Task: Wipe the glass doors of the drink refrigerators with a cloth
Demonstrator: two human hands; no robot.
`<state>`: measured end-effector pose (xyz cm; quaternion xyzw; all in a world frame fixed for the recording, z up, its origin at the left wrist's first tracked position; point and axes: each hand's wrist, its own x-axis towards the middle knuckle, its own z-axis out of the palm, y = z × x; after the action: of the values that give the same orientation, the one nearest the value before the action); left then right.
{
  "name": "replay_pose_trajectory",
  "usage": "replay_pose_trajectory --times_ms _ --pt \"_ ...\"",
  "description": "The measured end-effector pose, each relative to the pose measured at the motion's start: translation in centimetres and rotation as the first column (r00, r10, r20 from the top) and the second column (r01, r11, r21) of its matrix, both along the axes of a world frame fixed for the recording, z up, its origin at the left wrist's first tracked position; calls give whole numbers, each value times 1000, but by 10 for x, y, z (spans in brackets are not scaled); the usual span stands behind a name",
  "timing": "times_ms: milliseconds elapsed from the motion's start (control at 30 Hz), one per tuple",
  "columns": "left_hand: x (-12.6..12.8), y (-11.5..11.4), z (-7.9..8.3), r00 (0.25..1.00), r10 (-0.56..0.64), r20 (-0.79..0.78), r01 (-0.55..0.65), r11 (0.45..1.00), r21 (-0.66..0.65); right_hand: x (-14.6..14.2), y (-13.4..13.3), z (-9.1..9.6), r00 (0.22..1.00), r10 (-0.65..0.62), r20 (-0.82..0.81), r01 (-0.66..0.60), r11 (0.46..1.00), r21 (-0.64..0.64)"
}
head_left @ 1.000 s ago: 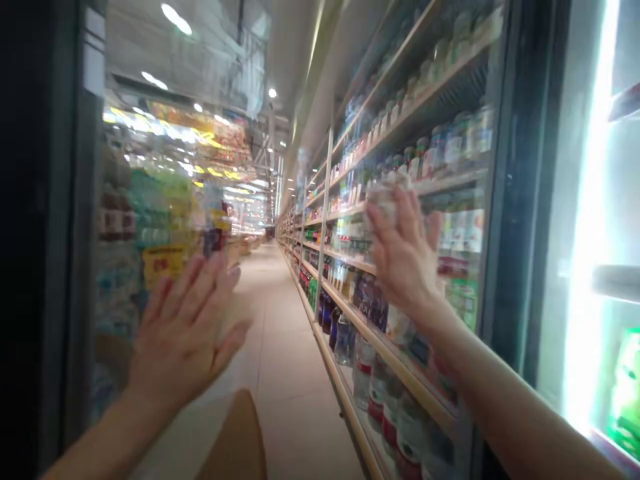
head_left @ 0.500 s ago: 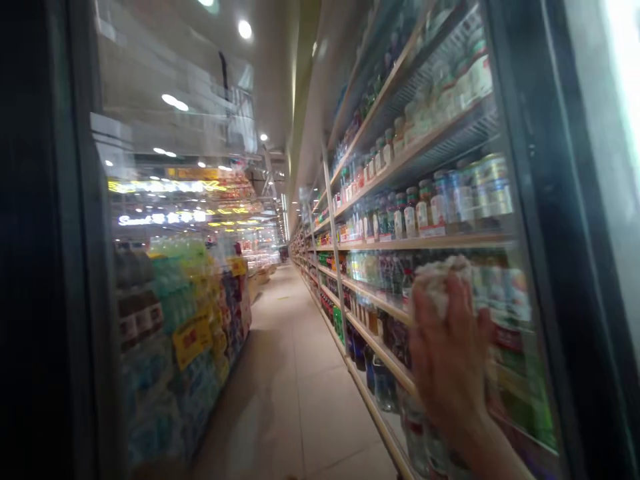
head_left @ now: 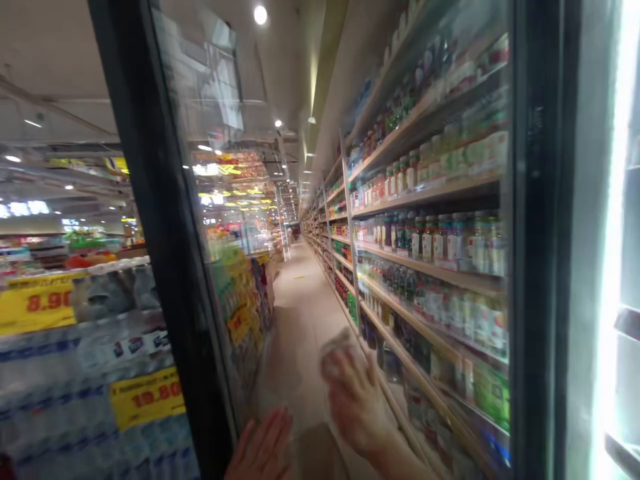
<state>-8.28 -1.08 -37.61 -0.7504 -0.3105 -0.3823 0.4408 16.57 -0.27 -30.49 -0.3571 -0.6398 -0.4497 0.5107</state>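
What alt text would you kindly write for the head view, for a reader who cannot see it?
A person's right hand presses a pale cloth against a glass fridge door, the left hand raised beside it; bottled drinks fill the shelves behind.

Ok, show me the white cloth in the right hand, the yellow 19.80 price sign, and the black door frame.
White cloth (head_left: 340, 353): head view, on the crumpled middle of the cloth.
Yellow 19.80 price sign (head_left: 153, 395): head view, on the printed figures.
Black door frame (head_left: 157, 200): head view, on the upright bar.
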Motion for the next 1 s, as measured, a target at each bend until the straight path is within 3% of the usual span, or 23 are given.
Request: replay_pose_trajectory --times_ms 67,100,133,200,267,300,333,400,500,533,600,667,700,767,833,900,1000 --pt "-1 -12 11 1000 28 -12 -28 999 -19 -16 -10 2 957 99 271 -98 995 -20" --pt "-2 -19 17 997 60 -47 -61 998 -15 -12 -13 8 952 99 288 -95 995 -29" --pt "-3 -24 25 991 100 -93 -101 995 -12 -1 -16 16 971 66 231 -57 997 -48" --pt "-5 -34 43 971 180 -155 -181 983 6 24 -16 36 992 -87 -96 81 994 -73" --pt "-3 -41 66 962 238 -131 -238 971 17 32 -13 53 899 -173 -403 152 985 -83" --pt "-2 -43 79 961 257 -100 -257 966 15 26 -13 58 872 -166 -461 141 986 -89" --pt "1 -44 91 959 272 -73 -273 962 7 13 -12 61 895 -128 -426 98 991 -91" --pt "5 -45 112 959 278 -50 -279 960 -15 -20 -14 66 979 -7 -205 -12 996 -90" --pt "9 -45 130 962 272 -35 -273 961 -34 -42 -17 80 985 121 120 -114 992 -62" --pt "9 -46 134 961 277 -28 -278 960 -38 -38 -17 89 987 111 120 -105 993 -50" --pt "10 -47 143 961 277 -19 -277 960 -36 -25 -17 109 999 25 -42 -27 999 -45" --pt "11 -47 159 966 260 -11 -260 965 -21 -22 -18 125 969 -66 -238 50 996 -72" --pt "12 -46 169 968 251 4 -251 968 -6 -27 -19 130 966 -69 -250 53 996 -72" --pt "14 -46 191 967 253 37 -253 967 8 -45 -19 134 998 19 -58 -20 1000 -16" --pt "13 -45 209 964 262 48 -263 965 5 -55 -19 135 966 114 232 -121 992 19" --pt "11 -45 217 967 254 28 -254 967 1 -43 -16 140 946 127 298 -137 991 11" --pt "7 -46 215 971 237 17 -237 971 -6 7 -10 155 998 13 -57 -14 1000 -24"
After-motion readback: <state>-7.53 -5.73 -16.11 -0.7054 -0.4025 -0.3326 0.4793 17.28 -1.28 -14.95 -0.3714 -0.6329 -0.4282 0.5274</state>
